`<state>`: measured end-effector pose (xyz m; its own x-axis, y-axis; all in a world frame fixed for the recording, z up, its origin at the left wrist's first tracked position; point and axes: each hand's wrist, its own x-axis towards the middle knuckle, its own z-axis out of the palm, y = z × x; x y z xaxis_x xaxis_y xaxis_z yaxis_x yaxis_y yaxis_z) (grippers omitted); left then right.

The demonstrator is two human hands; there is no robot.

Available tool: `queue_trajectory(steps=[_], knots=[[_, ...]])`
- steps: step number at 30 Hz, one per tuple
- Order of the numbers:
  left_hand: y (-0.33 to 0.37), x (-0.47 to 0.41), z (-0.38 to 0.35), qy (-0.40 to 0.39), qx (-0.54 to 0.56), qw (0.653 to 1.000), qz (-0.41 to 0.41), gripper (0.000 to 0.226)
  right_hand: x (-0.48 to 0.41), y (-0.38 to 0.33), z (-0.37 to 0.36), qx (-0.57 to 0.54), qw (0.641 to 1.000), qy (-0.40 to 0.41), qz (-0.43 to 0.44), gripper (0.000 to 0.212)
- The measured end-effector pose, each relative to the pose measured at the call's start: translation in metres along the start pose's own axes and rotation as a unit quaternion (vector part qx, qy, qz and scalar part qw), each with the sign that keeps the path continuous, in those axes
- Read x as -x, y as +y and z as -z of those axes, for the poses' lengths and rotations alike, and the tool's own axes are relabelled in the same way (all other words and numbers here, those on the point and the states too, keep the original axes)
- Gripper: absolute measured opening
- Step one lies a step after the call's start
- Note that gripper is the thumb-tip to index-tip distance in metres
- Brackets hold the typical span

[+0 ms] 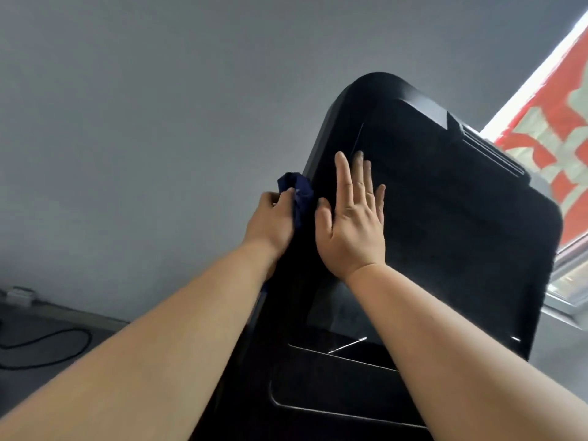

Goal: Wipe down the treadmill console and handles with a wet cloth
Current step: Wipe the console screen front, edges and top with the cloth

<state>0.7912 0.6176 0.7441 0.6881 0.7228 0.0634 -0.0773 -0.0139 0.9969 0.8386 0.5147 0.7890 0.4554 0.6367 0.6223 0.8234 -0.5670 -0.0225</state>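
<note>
Along the upper left edge of a glossy black plastic treadmill console with rounded corners, a person's left hand grips a crumpled dark blue cloth. Its fingers curl round the soft, bunched fabric and hold it against the console's rim. Just right of the cloth, the right hand lies flat on the console's smooth dark face, back to the camera. Its fingers are straight and slightly spread, its thumb points toward the cloth, and it holds nothing. Both bare forearms reach up across the console's lower part.

Near the console's upper right corner runs a ribbed black grille. Low on the console sits a shallow recessed tray with rounded corners, outlined by a thin pale line.

Behind and left of the console stands a matte grey wall. Below and left of the console, a thin black cable loops over the dark floor. Close to it, a small white box-shaped fitting sits at the wall's foot, too blurred to identify. Right of the console, a bright window frame borders a red-and-white patterned sheet.
</note>
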Motion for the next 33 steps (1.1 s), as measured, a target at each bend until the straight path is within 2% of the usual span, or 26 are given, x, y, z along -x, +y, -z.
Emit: queue_trajectory(steps=[2, 5, 7, 8, 9, 10, 12, 13, 15, 16, 18, 19, 22, 25, 26, 30, 33], knots=[[-0.021, 0.005, -0.002, -0.017, -0.088, 0.996, -0.024, 0.037, -0.001, 0.0, -0.002, -0.002, 1.0, 0.009, 0.0, 0.07], [-0.074, 0.012, 0.001, -0.045, -0.151, 0.983, 0.093, 0.035, 0.0, 0.0, -0.004, -0.001, 1.0, 0.018, -0.002, 0.069], [-0.09, 0.022, 0.006, -0.068, -0.24, 0.962, 0.113, 0.033, 0.0, 0.0, -0.005, -0.004, 1.0, 0.021, -0.002, 0.069], [-0.088, 0.025, 0.006, -0.065, -0.239, 0.964, 0.1, 0.031, 0.0, 0.001, -0.005, -0.004, 1.0, 0.021, -0.001, 0.068], [-0.08, 0.026, 0.008, -0.055, -0.185, 0.978, 0.08, 0.029, 0.001, 0.001, -0.004, -0.004, 1.0, 0.021, -0.002, 0.068], [-0.066, 0.023, 0.008, -0.051, -0.085, 0.992, 0.074, 0.032, 0.001, 0.002, -0.004, -0.004, 1.0, 0.019, -0.002, 0.069], [-0.025, 0.006, 0.009, -0.055, 0.12, 0.985, 0.107, 0.061, 0.001, 0.001, -0.004, -0.005, 1.0, 0.015, 0.0, 0.069], [-0.009, -0.003, 0.006, -0.069, 0.173, 0.977, 0.105, 0.071, 0.0, 0.0, -0.002, -0.007, 1.0, 0.013, 0.002, 0.07], [0.01, -0.015, 0.0, -0.077, 0.128, 0.989, 0.017, 0.059, -0.002, -0.001, 0.001, -0.016, 1.0, 0.006, 0.004, 0.069], [0.009, -0.013, 0.0, -0.073, 0.053, 0.995, -0.035, 0.046, -0.001, -0.001, 0.002, -0.023, 1.0, 0.006, 0.004, 0.068], [-0.01, -0.007, 0.002, -0.037, -0.064, 0.992, -0.098, 0.036, -0.002, -0.002, 0.006, -0.045, 0.999, 0.024, 0.003, 0.064], [-0.024, 0.002, 0.003, -0.035, -0.087, 0.991, -0.098, 0.03, -0.006, -0.004, 0.007, -0.058, 0.997, 0.042, 0.0, 0.06], [-0.068, 0.029, 0.006, -0.038, -0.135, 0.99, -0.002, 0.02, -0.031, -0.009, 0.007, -0.068, 0.994, 0.082, -0.018, 0.058], [-0.084, 0.045, 0.006, 0.014, -0.076, 0.992, 0.096, 0.006, -0.054, -0.013, 0.004, -0.07, 0.994, 0.084, -0.03, 0.06], [-0.077, 0.042, 0.006, 0.021, -0.059, 0.993, 0.098, 0.01, -0.057, -0.014, 0.002, -0.078, 0.993, 0.087, -0.031, 0.059], [0.004, -0.005, 0.002, -0.011, -0.04, 0.999, 0.004, 0.04, -0.054, -0.013, -0.004, -0.051, 0.993, 0.104, -0.03, 0.06], [0.053, -0.046, -0.013, -0.016, 0.015, 0.999, -0.05, 0.034, -0.055, -0.014, -0.001, -0.022, 0.995, 0.085, -0.036, 0.062]])
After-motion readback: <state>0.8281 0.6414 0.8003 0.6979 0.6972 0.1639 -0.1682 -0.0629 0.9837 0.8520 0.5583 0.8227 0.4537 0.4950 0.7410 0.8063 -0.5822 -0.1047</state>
